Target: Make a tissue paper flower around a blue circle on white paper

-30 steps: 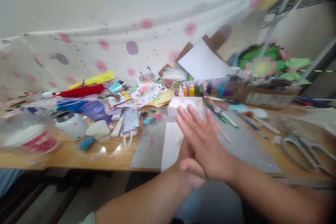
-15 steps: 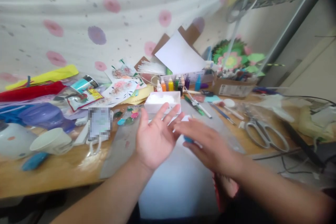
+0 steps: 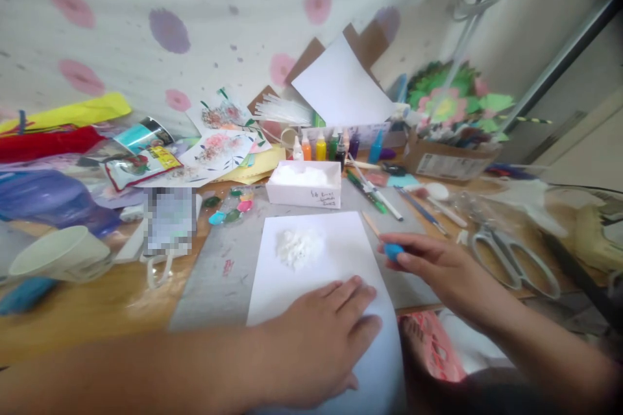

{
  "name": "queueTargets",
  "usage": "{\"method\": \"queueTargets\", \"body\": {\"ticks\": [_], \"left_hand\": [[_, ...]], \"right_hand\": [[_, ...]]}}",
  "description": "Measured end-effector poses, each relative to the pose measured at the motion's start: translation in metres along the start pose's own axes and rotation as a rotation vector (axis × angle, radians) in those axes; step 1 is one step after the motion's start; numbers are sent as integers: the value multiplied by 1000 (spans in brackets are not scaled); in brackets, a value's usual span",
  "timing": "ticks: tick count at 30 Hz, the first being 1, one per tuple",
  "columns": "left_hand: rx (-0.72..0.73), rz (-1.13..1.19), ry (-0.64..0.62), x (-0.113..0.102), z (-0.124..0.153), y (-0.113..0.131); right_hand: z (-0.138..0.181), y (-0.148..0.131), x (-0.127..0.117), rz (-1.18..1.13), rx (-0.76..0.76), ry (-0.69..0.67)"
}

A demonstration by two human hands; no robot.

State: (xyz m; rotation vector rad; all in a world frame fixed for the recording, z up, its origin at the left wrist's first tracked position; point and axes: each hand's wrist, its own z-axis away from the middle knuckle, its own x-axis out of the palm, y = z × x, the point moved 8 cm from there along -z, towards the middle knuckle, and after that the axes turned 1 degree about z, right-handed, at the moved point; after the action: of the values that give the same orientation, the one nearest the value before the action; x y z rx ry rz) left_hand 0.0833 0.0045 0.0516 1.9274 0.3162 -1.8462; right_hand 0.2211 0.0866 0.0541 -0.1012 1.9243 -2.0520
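My left hand (image 3: 321, 337) lies palm down with its fingers stretched over a white sheet of paper (image 3: 341, 240). Beyond the fingertips, a small heap of white crumbly material (image 3: 298, 246) sits on the sheet. At the sheet's right edge, my right hand (image 3: 435, 262) is closed around a thin wooden stick (image 3: 370, 224) and a blue lump (image 3: 393, 251). The stick points away to the upper left. Whether the lump is fixed to the stick, I cannot tell. Behind the sheet stands an open white box (image 3: 302, 194) holding white material.
Under the paper is a grey mat (image 3: 214, 266). Pens (image 3: 372, 194) and large scissors (image 3: 516, 259) lie to the right. Several paint bottles (image 3: 321, 146) stand behind the box. A white cup (image 3: 61, 253) and a handled object with a blurred-out face (image 3: 168, 220) are at left.
The hands were close together over the sheet and have parted. My left hand has turned palm down onto the paper; my right hand has moved right, exposing the white heap and the stick.
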Motion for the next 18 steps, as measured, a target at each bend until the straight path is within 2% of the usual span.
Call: {"method": "queueTargets", "body": {"ticks": [5,10,12,16,18], "left_hand": [[61,-80,59,6,-2,2],[148,-98,376,-5,4,-5],[164,-42,439,-9,6,-11],[109,113,449,-10,2,-27],[55,173,536,-13,4,-36]], "right_hand": [[-8,-13,5,222,-139,-27],[-21,-24,11,515,-303,-52],[-26,-26,17,624,-396,-39],[-31,-26,37,815,-585,-89],[-32,-24,46,904,-660,-128]]}}
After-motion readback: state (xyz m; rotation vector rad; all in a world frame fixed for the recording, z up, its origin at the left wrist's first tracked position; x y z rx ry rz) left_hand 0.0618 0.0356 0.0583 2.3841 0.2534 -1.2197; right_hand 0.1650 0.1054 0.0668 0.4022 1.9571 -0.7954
